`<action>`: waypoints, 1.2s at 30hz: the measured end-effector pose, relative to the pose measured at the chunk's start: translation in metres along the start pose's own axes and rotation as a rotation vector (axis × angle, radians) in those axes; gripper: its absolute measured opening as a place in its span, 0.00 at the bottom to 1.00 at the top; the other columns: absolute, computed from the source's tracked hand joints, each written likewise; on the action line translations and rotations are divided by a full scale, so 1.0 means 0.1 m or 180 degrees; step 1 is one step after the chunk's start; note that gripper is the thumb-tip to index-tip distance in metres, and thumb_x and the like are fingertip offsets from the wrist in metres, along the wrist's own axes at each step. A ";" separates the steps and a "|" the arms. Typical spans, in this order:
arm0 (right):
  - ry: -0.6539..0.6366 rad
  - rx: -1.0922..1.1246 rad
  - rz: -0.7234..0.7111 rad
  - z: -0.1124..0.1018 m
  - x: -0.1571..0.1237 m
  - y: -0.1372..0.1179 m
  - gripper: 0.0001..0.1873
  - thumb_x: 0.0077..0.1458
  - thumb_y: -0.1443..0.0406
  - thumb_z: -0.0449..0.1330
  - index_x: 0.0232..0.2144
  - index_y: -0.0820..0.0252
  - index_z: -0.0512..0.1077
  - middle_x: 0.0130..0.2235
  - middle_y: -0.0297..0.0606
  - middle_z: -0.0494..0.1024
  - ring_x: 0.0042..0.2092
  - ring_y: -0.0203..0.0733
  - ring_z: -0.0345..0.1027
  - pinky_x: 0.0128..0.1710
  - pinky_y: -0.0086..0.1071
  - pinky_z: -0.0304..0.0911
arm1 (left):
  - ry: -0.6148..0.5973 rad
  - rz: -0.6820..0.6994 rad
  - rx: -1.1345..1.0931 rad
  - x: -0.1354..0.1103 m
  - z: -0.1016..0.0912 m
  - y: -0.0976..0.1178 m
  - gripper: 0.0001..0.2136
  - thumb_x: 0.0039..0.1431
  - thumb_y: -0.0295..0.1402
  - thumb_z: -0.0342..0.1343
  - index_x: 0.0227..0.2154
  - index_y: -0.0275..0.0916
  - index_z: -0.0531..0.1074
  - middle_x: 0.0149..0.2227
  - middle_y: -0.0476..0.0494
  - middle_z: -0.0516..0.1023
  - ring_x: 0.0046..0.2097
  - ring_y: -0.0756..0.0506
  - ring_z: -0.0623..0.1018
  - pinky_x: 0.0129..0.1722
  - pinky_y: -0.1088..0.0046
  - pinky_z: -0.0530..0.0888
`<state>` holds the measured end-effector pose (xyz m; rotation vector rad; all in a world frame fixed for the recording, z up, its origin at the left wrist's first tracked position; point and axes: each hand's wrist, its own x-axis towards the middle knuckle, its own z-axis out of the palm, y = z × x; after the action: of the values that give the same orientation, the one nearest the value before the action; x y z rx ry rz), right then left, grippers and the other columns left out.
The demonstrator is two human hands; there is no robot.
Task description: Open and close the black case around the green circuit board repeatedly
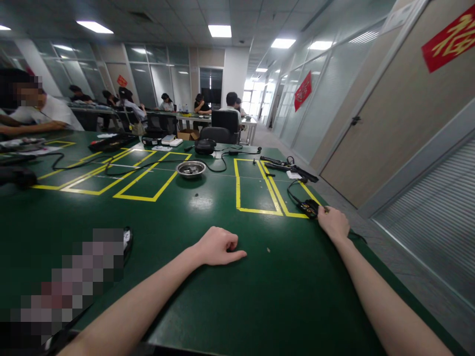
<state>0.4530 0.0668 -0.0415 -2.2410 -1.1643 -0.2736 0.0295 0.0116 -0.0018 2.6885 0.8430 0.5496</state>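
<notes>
My left hand (218, 246) rests on the green table (297, 287), its fingers curled in and its thumb stretched to the right. I see nothing held in it. Over at the table's right edge, my right hand (334, 222) is closed on the near end of a small black corded device (308, 208) with gold-coloured details. Its cable loops away toward the back, and the device lies across a yellow tape line (295, 215). The right fingertips are partly hidden by the hand.
A metal bowl (190, 169) holding small metal parts stands mid-table. Beyond it lie a black rounded case (205, 146) and cables. Black stand-like rods (289, 169) lie at the back right. A pixelated object (74, 282) is at the left; a person (44, 109) sits far left.
</notes>
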 end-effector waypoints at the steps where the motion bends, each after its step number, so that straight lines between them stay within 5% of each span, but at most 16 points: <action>1: -0.0009 -0.0014 -0.0002 -0.02 -0.01 -0.02 0.24 0.60 0.53 0.52 0.46 0.62 0.81 0.33 0.53 0.82 0.36 0.57 0.76 0.36 0.43 0.69 | -0.0007 0.0002 0.0008 0.00 0.00 0.00 0.19 0.62 0.44 0.59 0.21 0.38 0.68 0.20 0.54 0.70 0.23 0.53 0.69 0.27 0.77 0.62; 9: -0.0528 -0.0242 -0.0346 -0.21 -0.05 -0.13 0.23 0.56 0.48 0.57 0.34 0.58 0.83 0.33 0.49 0.83 0.39 0.59 0.76 0.33 0.40 0.66 | 0.0000 0.0003 -0.0006 0.00 -0.01 0.00 0.19 0.62 0.44 0.59 0.21 0.38 0.67 0.20 0.54 0.69 0.23 0.53 0.69 0.27 0.77 0.62; 18: -0.0352 -0.0349 -0.0376 -0.17 0.01 -0.08 0.33 0.46 0.37 0.61 0.36 0.57 0.84 0.32 0.50 0.83 0.36 0.60 0.76 0.29 0.40 0.65 | -0.0002 0.0007 0.0008 -0.01 0.00 -0.01 0.19 0.62 0.45 0.58 0.22 0.38 0.68 0.20 0.54 0.70 0.23 0.52 0.69 0.27 0.77 0.62; 29: -0.0471 -0.0140 -0.0148 -0.24 -0.02 -0.18 0.31 0.47 0.40 0.62 0.39 0.57 0.83 0.38 0.50 0.84 0.41 0.61 0.76 0.30 0.39 0.65 | -0.0001 0.0015 -0.0036 -0.01 -0.01 -0.01 0.18 0.62 0.44 0.59 0.22 0.38 0.68 0.20 0.54 0.69 0.23 0.52 0.69 0.27 0.77 0.62; 36: -0.0193 0.0082 -0.0134 -0.19 0.01 -0.09 0.28 0.45 0.46 0.66 0.43 0.57 0.82 0.40 0.47 0.84 0.43 0.59 0.76 0.33 0.38 0.66 | -0.0017 -0.0003 -0.0083 0.00 -0.02 0.00 0.18 0.62 0.43 0.59 0.22 0.38 0.68 0.20 0.54 0.69 0.23 0.52 0.69 0.27 0.77 0.62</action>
<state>0.4480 0.0606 -0.0221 -2.2183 -1.2409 -0.2077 0.0283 0.0116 0.0001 2.6648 0.8297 0.5493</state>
